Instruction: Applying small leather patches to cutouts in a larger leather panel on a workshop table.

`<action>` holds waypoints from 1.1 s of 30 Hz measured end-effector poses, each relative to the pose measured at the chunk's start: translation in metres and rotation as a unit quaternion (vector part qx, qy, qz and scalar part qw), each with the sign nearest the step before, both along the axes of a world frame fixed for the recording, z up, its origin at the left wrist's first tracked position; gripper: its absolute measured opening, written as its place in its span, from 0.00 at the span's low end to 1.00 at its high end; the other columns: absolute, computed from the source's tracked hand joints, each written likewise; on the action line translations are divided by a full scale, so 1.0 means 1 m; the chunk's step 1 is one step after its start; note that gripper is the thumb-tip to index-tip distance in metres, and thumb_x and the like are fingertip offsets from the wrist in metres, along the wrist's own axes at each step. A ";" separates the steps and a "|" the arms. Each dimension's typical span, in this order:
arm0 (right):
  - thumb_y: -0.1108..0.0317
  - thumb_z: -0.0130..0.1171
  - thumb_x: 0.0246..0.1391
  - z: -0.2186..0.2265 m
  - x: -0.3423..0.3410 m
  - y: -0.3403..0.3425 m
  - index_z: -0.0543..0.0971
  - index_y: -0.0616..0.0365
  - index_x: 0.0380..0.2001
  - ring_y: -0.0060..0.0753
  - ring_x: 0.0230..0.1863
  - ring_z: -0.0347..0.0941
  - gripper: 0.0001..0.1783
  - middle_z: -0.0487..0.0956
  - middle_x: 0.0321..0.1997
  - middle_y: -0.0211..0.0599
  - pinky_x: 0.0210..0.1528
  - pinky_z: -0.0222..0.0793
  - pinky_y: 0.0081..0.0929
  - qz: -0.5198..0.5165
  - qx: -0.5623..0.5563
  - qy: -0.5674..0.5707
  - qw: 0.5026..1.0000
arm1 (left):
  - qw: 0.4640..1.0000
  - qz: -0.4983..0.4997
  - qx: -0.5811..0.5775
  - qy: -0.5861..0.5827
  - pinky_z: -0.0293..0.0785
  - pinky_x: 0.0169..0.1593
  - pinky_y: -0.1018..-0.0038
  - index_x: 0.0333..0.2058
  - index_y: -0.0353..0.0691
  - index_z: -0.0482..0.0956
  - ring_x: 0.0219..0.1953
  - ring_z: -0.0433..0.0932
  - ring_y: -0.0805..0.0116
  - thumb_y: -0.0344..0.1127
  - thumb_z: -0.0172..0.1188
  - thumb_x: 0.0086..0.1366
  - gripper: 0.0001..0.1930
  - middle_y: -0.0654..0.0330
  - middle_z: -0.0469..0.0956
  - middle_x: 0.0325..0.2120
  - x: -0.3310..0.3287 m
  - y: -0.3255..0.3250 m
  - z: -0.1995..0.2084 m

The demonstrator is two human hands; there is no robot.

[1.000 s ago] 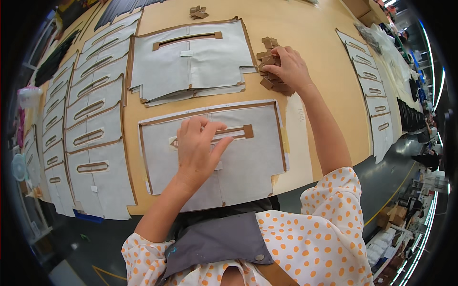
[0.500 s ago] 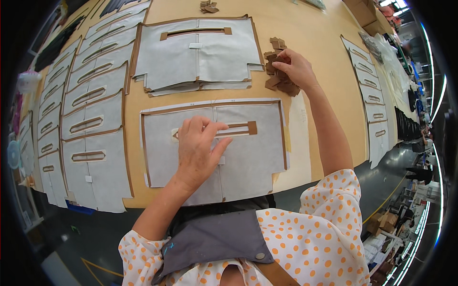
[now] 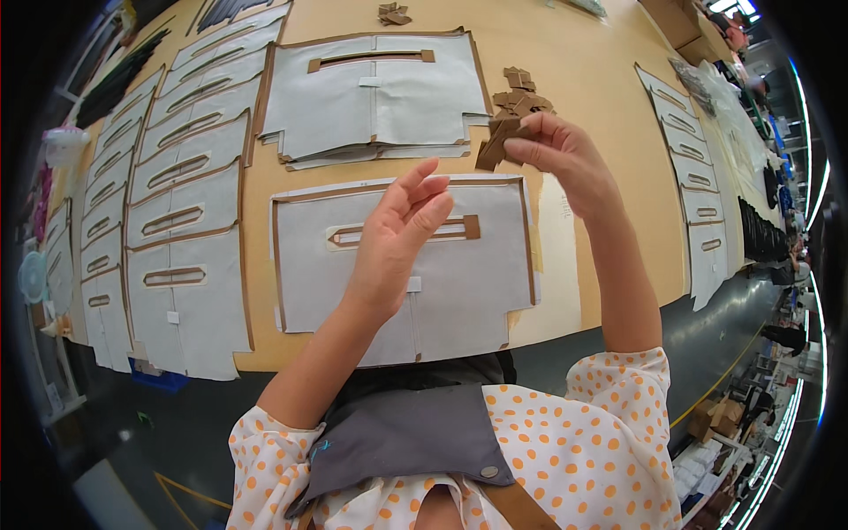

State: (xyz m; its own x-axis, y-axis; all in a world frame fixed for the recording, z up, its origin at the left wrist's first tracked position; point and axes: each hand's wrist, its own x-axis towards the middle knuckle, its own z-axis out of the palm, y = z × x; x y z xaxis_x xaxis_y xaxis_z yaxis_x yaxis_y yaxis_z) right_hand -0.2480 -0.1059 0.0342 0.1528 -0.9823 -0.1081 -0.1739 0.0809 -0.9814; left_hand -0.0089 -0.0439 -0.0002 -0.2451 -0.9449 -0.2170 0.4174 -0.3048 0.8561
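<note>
A grey panel point(image 3: 353, 283) edged with brown strips lies in front of me. Across its upper middle runs a narrow slot framed in brown, with a small brown patch point(image 3: 473, 227) at its right end. My left hand point(image 3: 389, 238) is over this panel, fingers apart and holding nothing. To the right, my right hand point(image 3: 570, 159) pinches a few small flat brown pieces point(image 3: 496, 146) between thumb and fingers. Just beyond it is a loose pile of similar brown pieces point(image 3: 526, 102). The fingertips partly hide how many pieces are held.
A stack of matching grey panels point(image 3: 327, 110) lies beyond. Overlapping rows of slotted panels point(image 3: 181, 238) cover the left side, and another row point(image 3: 698, 181) lines the right. A small brown heap point(image 3: 394, 14) sits at the far edge. The table's near edge borders my body.
My right hand has drawn back from the pile with brown pieces in its grip. My left hand has risen off the slot and opened, moving up and slightly right.
</note>
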 end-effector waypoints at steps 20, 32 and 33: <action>0.68 0.64 0.59 -0.035 0.107 0.108 0.83 0.53 0.39 0.30 0.37 0.77 0.06 0.84 0.35 0.27 0.52 0.61 0.31 0.018 -0.208 0.203 0.957 | 0.871 0.013 0.244 0.427 0.71 0.65 0.62 0.56 0.41 0.77 0.58 0.76 0.62 0.43 0.47 0.78 0.17 0.55 0.78 0.55 0.026 0.049 -0.046; 0.67 0.65 0.61 -0.014 0.104 0.105 0.81 0.61 0.38 0.25 0.36 0.74 0.09 0.82 0.34 0.31 0.45 0.70 0.24 -0.043 -0.140 0.128 0.981 | 0.891 0.050 0.295 0.340 0.79 0.46 0.74 0.49 0.44 0.78 0.41 0.77 0.71 0.43 0.52 0.77 0.12 0.67 0.75 0.31 0.058 0.062 -0.038; 0.66 0.65 0.60 -0.016 0.104 0.105 0.81 0.61 0.38 0.29 0.34 0.76 0.09 0.83 0.34 0.34 0.44 0.71 0.27 -0.044 -0.150 0.138 0.978 | 0.891 0.044 0.293 0.345 0.75 0.41 0.76 0.42 0.44 0.77 0.37 0.74 0.72 0.46 0.52 0.77 0.12 0.68 0.72 0.29 0.063 0.062 -0.040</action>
State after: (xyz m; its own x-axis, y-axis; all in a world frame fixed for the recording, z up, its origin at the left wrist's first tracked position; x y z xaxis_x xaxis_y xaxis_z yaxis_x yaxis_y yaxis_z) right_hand -0.1437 -0.0013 0.0183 0.0713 -0.9843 0.1615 -0.4402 -0.1764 -0.8804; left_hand 0.0542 0.0180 -0.0407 -0.4411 -0.7416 -0.5054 0.8271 -0.5546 0.0919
